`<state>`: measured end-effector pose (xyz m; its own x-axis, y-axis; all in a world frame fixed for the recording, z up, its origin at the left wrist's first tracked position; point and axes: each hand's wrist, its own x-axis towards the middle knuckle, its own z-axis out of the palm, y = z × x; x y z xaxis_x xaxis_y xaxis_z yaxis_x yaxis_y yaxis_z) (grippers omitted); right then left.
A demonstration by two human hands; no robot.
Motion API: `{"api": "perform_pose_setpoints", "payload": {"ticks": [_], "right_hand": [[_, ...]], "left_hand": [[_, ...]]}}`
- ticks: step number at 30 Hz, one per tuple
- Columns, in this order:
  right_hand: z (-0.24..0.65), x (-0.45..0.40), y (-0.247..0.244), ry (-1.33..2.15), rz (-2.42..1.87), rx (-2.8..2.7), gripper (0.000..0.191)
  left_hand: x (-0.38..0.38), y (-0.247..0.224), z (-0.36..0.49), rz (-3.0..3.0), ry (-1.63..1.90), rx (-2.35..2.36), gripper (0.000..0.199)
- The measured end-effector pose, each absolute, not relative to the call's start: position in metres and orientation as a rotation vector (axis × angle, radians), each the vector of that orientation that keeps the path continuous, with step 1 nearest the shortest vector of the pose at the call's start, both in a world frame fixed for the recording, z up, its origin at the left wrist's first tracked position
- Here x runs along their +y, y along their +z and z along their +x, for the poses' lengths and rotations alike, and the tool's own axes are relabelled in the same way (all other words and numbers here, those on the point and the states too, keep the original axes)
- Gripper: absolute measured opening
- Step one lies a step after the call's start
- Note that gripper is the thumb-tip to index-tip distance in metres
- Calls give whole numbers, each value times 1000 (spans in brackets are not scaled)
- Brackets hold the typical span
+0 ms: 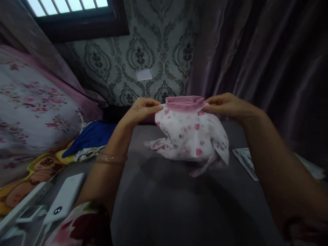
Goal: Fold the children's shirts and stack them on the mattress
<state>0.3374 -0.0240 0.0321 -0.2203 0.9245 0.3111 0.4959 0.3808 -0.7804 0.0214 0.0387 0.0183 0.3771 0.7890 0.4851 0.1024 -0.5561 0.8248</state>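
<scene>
A small white children's shirt with pink prints and a pink neckband hangs in the air over a grey surface. My left hand pinches it by the shoulder beside the neckband, thumb and fingers closed. On the opposite shoulder my right hand has the same kind of pinch. The neckband faces up, and the lower part and sleeves hang loose, slightly blurred.
On the left lie a white power bank, a white power strip, a blue cloth and a yellow cartoon cushion. A flat whitish packet lies by my right forearm. Patterned wallpaper and a curtain stand behind.
</scene>
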Motion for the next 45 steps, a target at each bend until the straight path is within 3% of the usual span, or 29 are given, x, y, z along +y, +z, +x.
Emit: {"api": "perform_pose_setpoints", "payload": {"ticks": [12,22,24,30,34,39,45], "right_hand": [[322,-19,37,650,-1057,-1706,31],[320,-7,30,-263,-1273,-1859,32],[322,-18,32,-184,-1288,-1871,32],[321,-44,42,598,-1298,-1873,39],[311,-42,41,552,-1376,-1946,33],[315,-40,35,787,-1248,-1887,37],[323,-24,27,494,-1300,-1826,34]], "left_hand": [[46,14,24,1598,1403,697,32],[52,9,19,1992,1542,949,28],[40,15,13,2060,1546,994,27],[11,35,-14,2020,1226,773,24],[18,35,-5,2155,1039,973,19],[23,23,-3,2009,1043,849,28],[41,10,0,2020,1227,1079,32]]}}
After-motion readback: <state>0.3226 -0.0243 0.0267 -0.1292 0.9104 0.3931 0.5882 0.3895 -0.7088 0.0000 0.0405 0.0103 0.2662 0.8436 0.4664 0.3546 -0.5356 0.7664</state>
